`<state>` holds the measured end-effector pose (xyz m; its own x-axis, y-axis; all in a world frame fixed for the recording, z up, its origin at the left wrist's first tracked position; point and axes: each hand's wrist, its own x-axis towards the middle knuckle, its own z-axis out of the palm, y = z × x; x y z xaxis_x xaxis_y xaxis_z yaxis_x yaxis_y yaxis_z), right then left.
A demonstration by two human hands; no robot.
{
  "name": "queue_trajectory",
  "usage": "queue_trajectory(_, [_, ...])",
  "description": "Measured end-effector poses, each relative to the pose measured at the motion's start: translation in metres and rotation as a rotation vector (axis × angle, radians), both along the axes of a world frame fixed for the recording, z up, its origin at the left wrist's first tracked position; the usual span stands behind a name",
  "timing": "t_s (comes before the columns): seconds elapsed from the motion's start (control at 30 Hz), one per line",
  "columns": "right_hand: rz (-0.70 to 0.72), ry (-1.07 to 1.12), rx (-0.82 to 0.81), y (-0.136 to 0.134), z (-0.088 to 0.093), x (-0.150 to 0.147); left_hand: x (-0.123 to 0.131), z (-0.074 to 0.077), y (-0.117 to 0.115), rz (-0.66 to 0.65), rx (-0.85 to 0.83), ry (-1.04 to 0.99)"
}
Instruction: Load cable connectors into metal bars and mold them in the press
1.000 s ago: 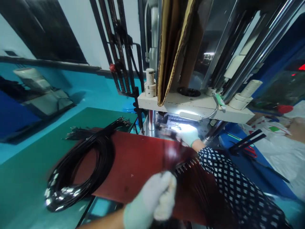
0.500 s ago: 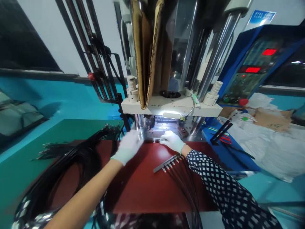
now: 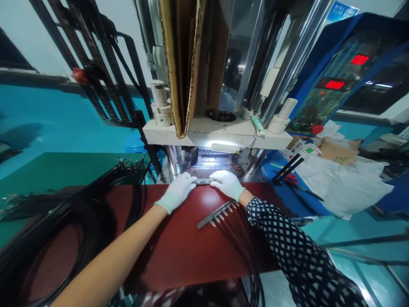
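Gripping it at both ends here, with left gloved hand point(image 3: 179, 191) and right gloved hand point(image 3: 227, 184) pinched narrow on a slim metal bar point(image 3: 203, 182), right at the far edge of the red worktop point(image 3: 182, 245)! Lit by the tube lamp point(image 3: 224, 147), just before the press point(image 3: 223, 135). Look nearer the right edge: a slanting grey strip point(image 3: 214, 215), lined with metal-tipped black cables point(image 3: 254, 275) trailing over the near edge. Spot the big cable coil point(image 3: 86, 188) sprawled across the left edge, reaching the green tabletop point(image 3: 73, 170). Catch, too, the red-handled tool point(image 3: 290, 178) past the right edge.
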<state>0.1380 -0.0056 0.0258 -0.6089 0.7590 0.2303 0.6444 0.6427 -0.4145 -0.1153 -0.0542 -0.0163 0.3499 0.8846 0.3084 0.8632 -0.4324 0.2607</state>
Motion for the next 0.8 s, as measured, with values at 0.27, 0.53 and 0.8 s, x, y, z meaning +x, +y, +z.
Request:
queue_trajectory(0.27, [-0.218, 0.241, 0.006, 0.022, 0.009, -0.016, 0.0, -0.003, 0.001, 0.007, 0.022, 0.003])
queue_trajectory(0.53, [-0.241, 0.521, -0.313, -0.003, 0.022, 0.036, 0.0, -0.001, 0.001, -0.002, -0.006, -0.027])
queue_trajectory(0.8, [-0.243, 0.304, -0.239, 0.037, 0.038, -0.007, -0.001, 0.008, -0.004, -0.05, -0.037, -0.106])
